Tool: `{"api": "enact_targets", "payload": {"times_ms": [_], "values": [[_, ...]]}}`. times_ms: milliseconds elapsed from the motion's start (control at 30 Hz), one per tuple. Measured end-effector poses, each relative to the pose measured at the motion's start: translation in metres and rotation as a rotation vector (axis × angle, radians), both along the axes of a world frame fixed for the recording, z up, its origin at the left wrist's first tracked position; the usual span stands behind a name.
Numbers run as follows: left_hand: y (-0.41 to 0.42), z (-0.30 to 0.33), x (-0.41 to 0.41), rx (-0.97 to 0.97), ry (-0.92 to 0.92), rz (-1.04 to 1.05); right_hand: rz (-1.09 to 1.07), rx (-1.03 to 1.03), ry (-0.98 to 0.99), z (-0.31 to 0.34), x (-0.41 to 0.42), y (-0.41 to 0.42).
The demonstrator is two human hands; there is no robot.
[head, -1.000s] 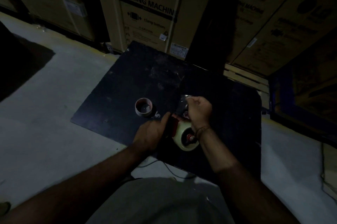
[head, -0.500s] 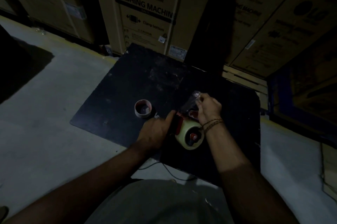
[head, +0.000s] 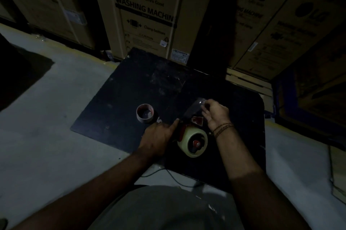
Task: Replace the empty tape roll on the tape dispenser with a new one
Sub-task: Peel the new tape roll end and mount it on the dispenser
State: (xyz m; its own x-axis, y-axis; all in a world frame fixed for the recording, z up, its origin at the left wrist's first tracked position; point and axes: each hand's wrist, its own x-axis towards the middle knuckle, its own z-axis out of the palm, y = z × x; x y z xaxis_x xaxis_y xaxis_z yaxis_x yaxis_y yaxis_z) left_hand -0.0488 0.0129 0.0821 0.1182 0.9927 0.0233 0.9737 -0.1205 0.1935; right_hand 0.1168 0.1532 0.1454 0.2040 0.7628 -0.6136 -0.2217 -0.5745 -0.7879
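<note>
A red tape dispenser (head: 184, 130) lies on a black board (head: 149, 83), with a full pale tape roll (head: 193, 141) mounted on its red hub. My left hand (head: 159, 136) grips the dispenser's handle end from the left. My right hand (head: 215, 111) sits beyond the roll and pinches a strip of clear tape (head: 196, 106) pulled out from the roll over the dispenser's front. An empty cardboard core (head: 145, 112) stands apart on the board to the left.
Tall LG washing-machine cartons (head: 148, 14) stand close behind the board. Pale concrete floor (head: 46, 126) surrounds the board. A thin dark cable (head: 168, 173) runs by the board's near edge. The scene is dim.
My right hand has drawn the clear tape strip farther away from the roll, up and to the right. My left hand stays on the dispenser.
</note>
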Motion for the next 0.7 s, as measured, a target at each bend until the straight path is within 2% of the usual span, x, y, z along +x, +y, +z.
{"api": "enact_targets", "payload": {"times_ms": [133, 367, 567, 700], "values": [[-0.009, -0.005, -0.006, -0.050, -0.019, 0.056, -0.019, -0.011, -0.167, 0.001, 0.010, 0.000], [-0.019, 0.004, -0.013, -0.119, -0.048, 0.134, 0.098, -0.039, -0.210, -0.010, 0.023, -0.011], [-0.019, 0.017, -0.011, 0.006, -0.184, 0.180, 0.309, 0.033, -0.282, -0.026, 0.027, -0.037], [-0.012, 0.024, -0.011, -0.014, -0.322, 0.252, 0.382, 0.059, -0.256, -0.028, 0.029, -0.053]]}}
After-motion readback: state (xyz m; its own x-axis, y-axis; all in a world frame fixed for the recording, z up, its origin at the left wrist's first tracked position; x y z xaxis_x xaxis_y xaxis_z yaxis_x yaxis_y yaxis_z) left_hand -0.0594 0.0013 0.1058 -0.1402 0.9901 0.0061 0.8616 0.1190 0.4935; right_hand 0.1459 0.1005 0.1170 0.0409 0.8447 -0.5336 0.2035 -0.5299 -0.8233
